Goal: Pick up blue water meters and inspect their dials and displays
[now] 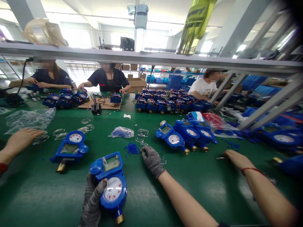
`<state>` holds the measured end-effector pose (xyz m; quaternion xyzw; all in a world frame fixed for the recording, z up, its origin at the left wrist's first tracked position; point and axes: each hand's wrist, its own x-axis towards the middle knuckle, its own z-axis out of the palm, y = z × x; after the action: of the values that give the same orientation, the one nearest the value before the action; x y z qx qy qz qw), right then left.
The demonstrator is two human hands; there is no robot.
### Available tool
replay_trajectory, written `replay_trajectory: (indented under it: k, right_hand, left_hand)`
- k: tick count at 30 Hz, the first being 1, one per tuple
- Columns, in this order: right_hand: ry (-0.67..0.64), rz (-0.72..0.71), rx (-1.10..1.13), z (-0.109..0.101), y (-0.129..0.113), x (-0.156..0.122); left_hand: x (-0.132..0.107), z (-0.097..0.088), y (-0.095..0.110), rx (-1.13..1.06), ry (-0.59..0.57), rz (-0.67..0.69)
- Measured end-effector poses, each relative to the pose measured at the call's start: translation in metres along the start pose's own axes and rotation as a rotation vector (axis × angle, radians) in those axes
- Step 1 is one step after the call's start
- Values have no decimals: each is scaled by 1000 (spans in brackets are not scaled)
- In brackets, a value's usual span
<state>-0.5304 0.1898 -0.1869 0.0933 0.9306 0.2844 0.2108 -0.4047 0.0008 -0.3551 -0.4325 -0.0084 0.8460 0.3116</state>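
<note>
My left hand (91,198), in a grey knit glove with bare fingertips, grips a blue water meter (113,179) by its left side. The meter is tilted up toward me, showing a small display, a white round dial and a brass threaded end. My gloved right hand (152,160) rests on the table with its fingers curled together; what lies under its fingertips is hidden. Beside those fingertips are a pile of small blue pieces (132,148) and several clear discs (140,137). Another clear disc (163,159) lies by the wrist.
Another blue meter (70,146) lies left, several more (189,134) right. Co-workers' bare hands reach in from the left (23,140) and right (239,159). Plastic bags (121,132) and rows of meter bodies (165,101) lie beyond. A shelf (156,56) crosses above.
</note>
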Motion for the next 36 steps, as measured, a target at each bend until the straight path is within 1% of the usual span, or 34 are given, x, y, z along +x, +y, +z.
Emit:
replay_trajectory:
  k: [2, 5, 9, 12, 14, 15, 16, 17, 19, 20, 22, 25, 28, 30, 32, 34, 36]
  right_hand:
    - [-38, 17, -66, 4, 3, 3]
    - [-47, 40, -103, 11, -1, 3]
    - [-89, 88, -164, 15, -10, 9]
    - [-110, 116, -151, 11, -17, 13]
    - [-121, 131, -117, 4, -25, 8]
    - [-125, 131, -56, -1, -32, 2]
    - [-132, 114, 43, -7, -40, -6]
    - [-134, 79, 188, -14, -50, -15]
    - [-147, -63, 477, -26, -70, -36]
    - [-155, -141, 550, -31, -80, -45]
    - [-170, -275, 581, -37, -95, -58]
    - [-163, -362, 536, -36, -103, -63]
    - [-154, -388, 464, -35, -104, -58]
    - [-164, -397, 389, -38, -107, -56]
    - [-227, -387, 271, -46, -115, -55]
    - [-324, -378, 102, -56, -125, -54]
    - [-411, -401, -71, -63, -132, -54]
  left_hand:
    - [-3, 4, 1, 31, -18, 15]
    - [-8, 7, 3, 40, -19, 49]
    - [-7, 4, 1, 26, -47, 68]
    - [-5, 0, -1, 15, -68, 41]
    - [-4, -2, -1, -1, -69, 56]
    - [-3, -2, -1, -2, -72, 60]
    - [-3, -2, -1, 1, -79, 62]
    - [-4, -1, -1, 7, -84, 60]
    - [-4, 0, 0, 14, -93, 57]
    - [-5, 1, 0, 13, -98, 66]
    - [-6, 2, 1, 16, -97, 89]
    - [-6, 1, 2, 20, -110, 92]
    - [-5, 0, 1, 18, -121, 77]
    - [-4, -1, -1, 24, -117, 81]
    - [-4, -2, -1, 36, -133, 103]
    - [-4, -2, -1, 35, -161, 117]
    - [-5, -2, 1, 22, -177, 105]
